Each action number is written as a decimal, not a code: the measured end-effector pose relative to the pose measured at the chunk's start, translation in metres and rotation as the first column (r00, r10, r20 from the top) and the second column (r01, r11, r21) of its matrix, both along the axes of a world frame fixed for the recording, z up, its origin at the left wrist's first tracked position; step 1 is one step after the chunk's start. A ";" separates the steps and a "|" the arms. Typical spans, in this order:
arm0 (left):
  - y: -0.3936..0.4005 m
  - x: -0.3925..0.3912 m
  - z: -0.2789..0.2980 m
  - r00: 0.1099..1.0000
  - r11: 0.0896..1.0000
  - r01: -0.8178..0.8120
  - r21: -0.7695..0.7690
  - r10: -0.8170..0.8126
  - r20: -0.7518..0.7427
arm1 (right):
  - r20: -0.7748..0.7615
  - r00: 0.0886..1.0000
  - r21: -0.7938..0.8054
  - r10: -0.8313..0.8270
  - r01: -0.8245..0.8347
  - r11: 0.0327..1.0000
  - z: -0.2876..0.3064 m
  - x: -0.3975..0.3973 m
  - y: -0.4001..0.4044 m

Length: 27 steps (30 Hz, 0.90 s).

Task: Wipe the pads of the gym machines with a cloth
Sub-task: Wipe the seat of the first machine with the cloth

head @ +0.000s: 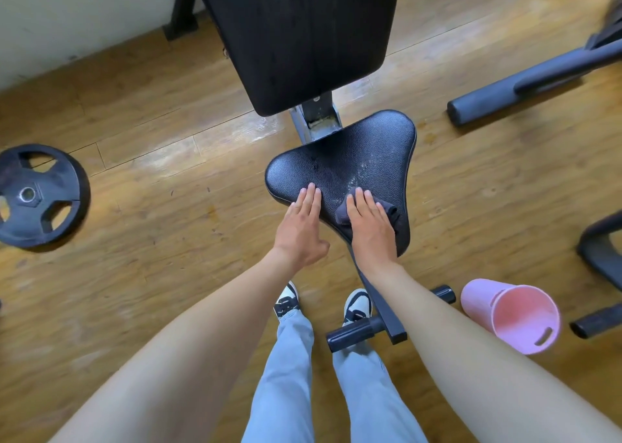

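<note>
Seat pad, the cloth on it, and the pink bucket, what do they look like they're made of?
Seat pad: black vinyl or faux leather, judging by its pebbled grain, sheen and piped edge. Cloth: soft dark grey fabric, possibly microfibre, bunched under the right hand. Bucket: smooth matte pink plastic, with a moulded handle slot.

From my remote seat I could read no text, label, brand, number or sign anywhere in the head view, and any raised marks on the weight plate (37, 195) lying on the floor were too blurred to read.
</note>
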<state>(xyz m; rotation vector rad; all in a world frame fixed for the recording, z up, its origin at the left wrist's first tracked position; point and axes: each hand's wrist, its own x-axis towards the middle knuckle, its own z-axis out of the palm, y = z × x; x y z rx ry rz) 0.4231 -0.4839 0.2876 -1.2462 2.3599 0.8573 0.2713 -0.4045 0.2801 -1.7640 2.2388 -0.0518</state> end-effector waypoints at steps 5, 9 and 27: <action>0.001 -0.001 0.003 1.000 1.000 -0.006 0.014 0.005 0.013 | -0.002 0.999 -0.005 0.047 -0.047 0.999 0.019 -0.004 0.059; 0.002 -0.002 0.000 1.000 1.000 -0.018 0.013 0.018 -0.001 | -0.009 0.999 -0.023 0.044 -0.044 0.999 0.016 -0.010 0.051; 0.004 -0.005 0.003 0.999 1.000 -0.021 0.020 0.021 0.025 | 0.077 0.987 0.019 -0.139 0.138 0.990 -0.014 -0.035 0.003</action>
